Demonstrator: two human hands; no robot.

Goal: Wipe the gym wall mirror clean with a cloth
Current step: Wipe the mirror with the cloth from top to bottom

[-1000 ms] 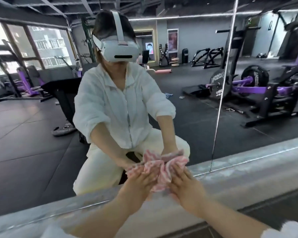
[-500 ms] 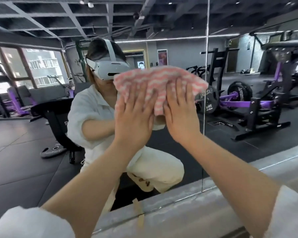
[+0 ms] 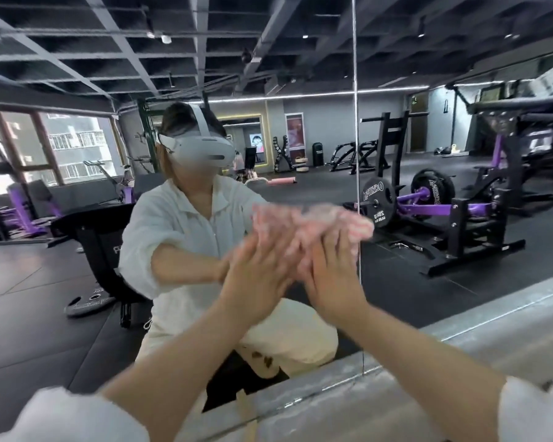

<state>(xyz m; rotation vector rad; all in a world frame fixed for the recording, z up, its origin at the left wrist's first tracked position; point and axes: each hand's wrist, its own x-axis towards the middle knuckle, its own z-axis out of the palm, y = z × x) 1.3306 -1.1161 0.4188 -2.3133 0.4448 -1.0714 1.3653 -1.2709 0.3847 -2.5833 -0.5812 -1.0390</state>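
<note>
Pressing a pink-and-white cloth (image 3: 313, 228) flat against the mirror (image 3: 460, 90), both hands work side by side at about chest height of the reflected figure. The cloth lies under the fingertips and spreads out above and to the right of them; its edges are motion-blurred, so its folds cannot be read. It sits just left of the vertical seam (image 3: 355, 122) between two mirror panels.

Nearest the camera: two bare forearms with white sleeves (image 3: 61, 416) pushed back. Below the hands runs a grey ledge (image 3: 460, 339) at the foot of the glass.

Left hand (image 3: 256, 282): fingers straight, close together, palm toward the glass, tips on the cloth. Right hand (image 3: 329, 275): same posture, fingers extended and laid on the cloth. Neither hand curls round the fabric.

Reflected farther off: a crouching person in white wearing a headset, dark rubber flooring, a purple-and-black plate-loaded machine (image 3: 444, 212), windows (image 3: 74, 145) at left, open black ceiling grid (image 3: 109, 43).
</note>
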